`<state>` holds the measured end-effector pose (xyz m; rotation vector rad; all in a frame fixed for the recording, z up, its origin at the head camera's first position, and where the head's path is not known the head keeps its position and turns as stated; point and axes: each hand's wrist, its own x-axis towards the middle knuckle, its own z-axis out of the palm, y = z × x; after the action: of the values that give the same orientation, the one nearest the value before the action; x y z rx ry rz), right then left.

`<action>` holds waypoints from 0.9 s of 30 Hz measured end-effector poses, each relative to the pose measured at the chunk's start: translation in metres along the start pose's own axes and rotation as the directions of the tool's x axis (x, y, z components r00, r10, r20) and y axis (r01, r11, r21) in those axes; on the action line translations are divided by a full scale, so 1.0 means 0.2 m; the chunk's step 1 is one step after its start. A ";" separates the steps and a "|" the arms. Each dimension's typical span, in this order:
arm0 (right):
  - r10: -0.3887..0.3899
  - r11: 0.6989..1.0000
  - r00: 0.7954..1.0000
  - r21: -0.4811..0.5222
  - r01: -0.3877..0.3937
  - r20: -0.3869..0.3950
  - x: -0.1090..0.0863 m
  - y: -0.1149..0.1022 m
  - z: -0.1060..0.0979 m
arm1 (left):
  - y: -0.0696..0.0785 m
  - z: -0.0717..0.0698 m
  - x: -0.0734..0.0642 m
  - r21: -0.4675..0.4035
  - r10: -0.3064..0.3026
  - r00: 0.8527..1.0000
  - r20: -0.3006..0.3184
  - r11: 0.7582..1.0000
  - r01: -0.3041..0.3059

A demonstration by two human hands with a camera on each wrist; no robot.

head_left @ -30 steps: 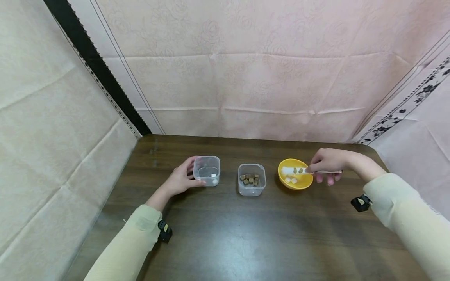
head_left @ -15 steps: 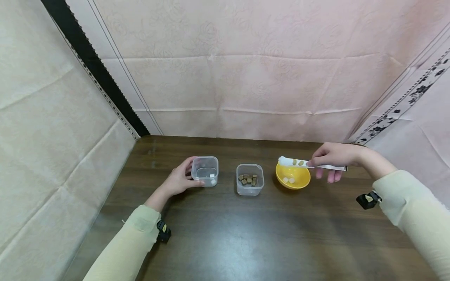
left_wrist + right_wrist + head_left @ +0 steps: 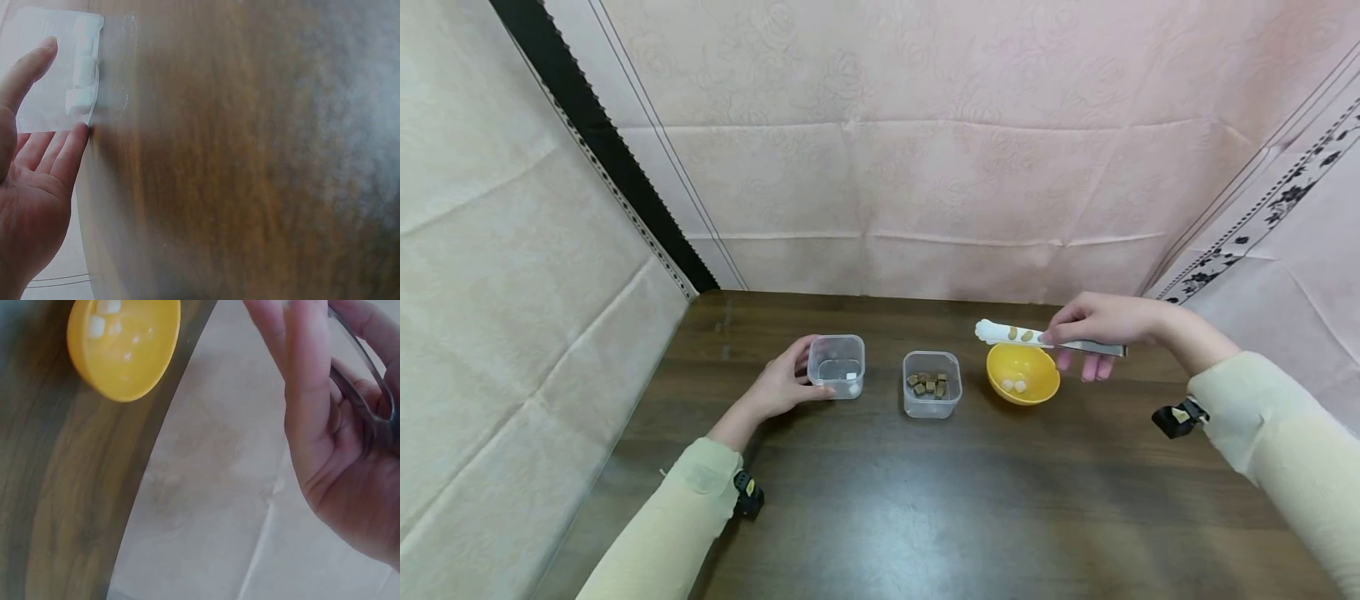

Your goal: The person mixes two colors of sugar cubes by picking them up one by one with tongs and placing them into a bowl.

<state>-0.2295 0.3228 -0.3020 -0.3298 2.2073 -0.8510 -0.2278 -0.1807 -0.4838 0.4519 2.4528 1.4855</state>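
Observation:
My left hand (image 3: 784, 385) holds a clear square plastic container (image 3: 837, 348) by its left side, thumb at the front and fingers behind. Several white cubes (image 3: 80, 100) sit inside it, seen best in the left wrist view. Over the far rim of a yellow bowl (image 3: 1037, 385), my right hand (image 3: 1093, 325) grips a pair of tongs (image 3: 1000, 333) with white ends and metal handles. The tips point left; whether anything is between them cannot be made out. Two white cubes (image 3: 1014, 386) lie in the bowl. In the right wrist view the tips are out of frame.
A second clear container (image 3: 932, 408) with several brown cubes (image 3: 928, 383) stands between the left container and the bowl. All rest on a dark wooden table (image 3: 880, 500). Pale cloth (image 3: 880, 200) hangs behind the table's back edge.
My right hand has raised the tongs out of the yellow bowl and then shifted them left, above its far rim. The left hand still holds its container in place.

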 end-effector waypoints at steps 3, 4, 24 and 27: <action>-0.021 1.000 1.000 0.011 0.021 0.001 0.02 -0.04 0.01 | 0.00 0.00 0.00 -0.005 0.000 1.000 0.003 1.000 0.000; -0.027 1.000 1.000 0.011 0.027 0.001 0.02 -0.06 0.01 | 0.00 0.00 0.00 -0.008 0.003 1.000 0.004 1.000 -0.003; -0.182 0.976 0.981 -0.110 0.189 0.069 0.25 -0.38 0.12 | 0.00 -0.01 -0.01 -0.015 -0.001 1.000 0.002 1.000 0.001; -0.191 0.971 0.979 -0.136 0.199 0.071 0.29 -0.41 0.13 | 0.01 -0.01 -0.01 -0.009 -0.007 1.000 -0.001 1.000 0.007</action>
<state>-0.2519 0.2230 -0.2932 -0.6414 2.2124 -0.7781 -0.2259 -0.1823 -0.4815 0.4408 2.4453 1.4933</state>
